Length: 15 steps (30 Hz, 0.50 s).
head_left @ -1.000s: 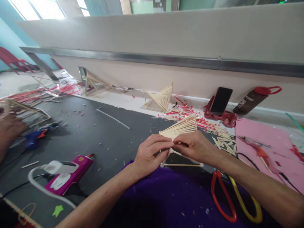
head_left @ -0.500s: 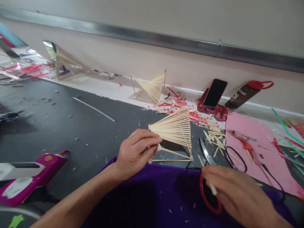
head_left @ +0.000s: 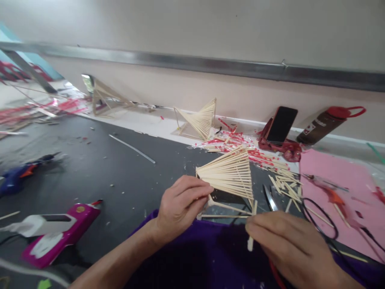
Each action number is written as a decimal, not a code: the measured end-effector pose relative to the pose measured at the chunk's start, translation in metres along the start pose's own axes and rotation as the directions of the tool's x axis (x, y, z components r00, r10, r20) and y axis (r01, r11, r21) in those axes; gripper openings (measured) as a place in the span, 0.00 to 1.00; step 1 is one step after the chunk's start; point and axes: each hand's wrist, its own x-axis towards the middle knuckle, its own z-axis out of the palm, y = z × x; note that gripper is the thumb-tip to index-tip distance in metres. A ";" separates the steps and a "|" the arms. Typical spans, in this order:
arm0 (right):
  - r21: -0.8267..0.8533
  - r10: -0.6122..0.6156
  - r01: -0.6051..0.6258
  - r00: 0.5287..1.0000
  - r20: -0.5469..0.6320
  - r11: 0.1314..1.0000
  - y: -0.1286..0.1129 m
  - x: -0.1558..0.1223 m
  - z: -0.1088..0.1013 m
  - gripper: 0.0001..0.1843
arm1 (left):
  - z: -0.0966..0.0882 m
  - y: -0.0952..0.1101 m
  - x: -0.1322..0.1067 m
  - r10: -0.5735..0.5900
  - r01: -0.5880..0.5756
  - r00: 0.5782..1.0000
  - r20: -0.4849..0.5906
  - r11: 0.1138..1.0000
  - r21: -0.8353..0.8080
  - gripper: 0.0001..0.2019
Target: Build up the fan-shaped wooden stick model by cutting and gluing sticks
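My left hand [head_left: 183,204] is closed on the near left corner of a model [head_left: 225,172] built of pale wooden sticks, which fan out in a twisted surface over a thin frame. In my right hand [head_left: 288,245] a short wooden stick [head_left: 250,243] is pinched between thumb and fingers, close to the model's near right corner; whether it touches is unclear. A whitish blob covers the stick's lower end. Scissor blades [head_left: 271,200] show just beyond my right hand, which hides most of the scissors.
Cut sticks [head_left: 285,182] and red-tipped wrapped sticks [head_left: 261,158] lie behind the model. A pink sheet [head_left: 325,168] bears a glue gun [head_left: 333,196]; another glue gun [head_left: 18,176] lies left. A phone [head_left: 282,124], a bottle [head_left: 323,124] and a second stick model [head_left: 198,118] stand by the wall.
My right hand has moved left with the stick, bringing it to the model's near right corner. My left hand keeps its hold. The whole view has shifted slightly.
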 end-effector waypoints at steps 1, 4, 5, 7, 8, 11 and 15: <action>0.029 0.017 -0.016 0.999 -0.038 0.999 0.002 0.006 -0.001 0.15 | 0.001 0.000 -0.001 -0.029 0.029 1.000 -0.004 1.000 0.002 0.15; 0.108 0.053 -0.046 0.997 -0.064 0.993 0.008 0.020 -0.003 0.14 | 0.002 -0.003 -0.005 -0.103 0.103 0.994 -0.024 0.994 0.019 0.17; 0.129 0.054 -0.046 0.997 -0.055 0.991 0.010 0.023 -0.002 0.14 | 0.002 -0.004 -0.006 -0.110 0.111 0.993 -0.033 0.993 0.031 0.18; 0.161 0.058 -0.054 0.998 -0.019 0.986 0.014 0.027 0.002 0.14 | 0.002 -0.005 -0.006 -0.108 0.112 0.992 -0.057 0.992 0.064 0.18; 0.171 0.059 -0.057 0.998 -0.007 0.984 0.016 0.029 0.005 0.14 | 0.002 -0.006 -0.006 -0.108 0.114 0.992 -0.069 0.990 0.079 0.18; 0.187 0.080 -0.078 0.997 -0.002 0.979 0.023 0.035 0.016 0.14 | 0.002 -0.007 -0.006 -0.109 0.118 0.990 -0.093 0.988 0.096 0.18; 0.131 0.116 -0.128 0.988 0.100 0.983 0.030 0.045 0.031 0.15 | 0.003 -0.009 -0.007 -0.138 0.145 0.986 -0.097 0.987 0.069 0.17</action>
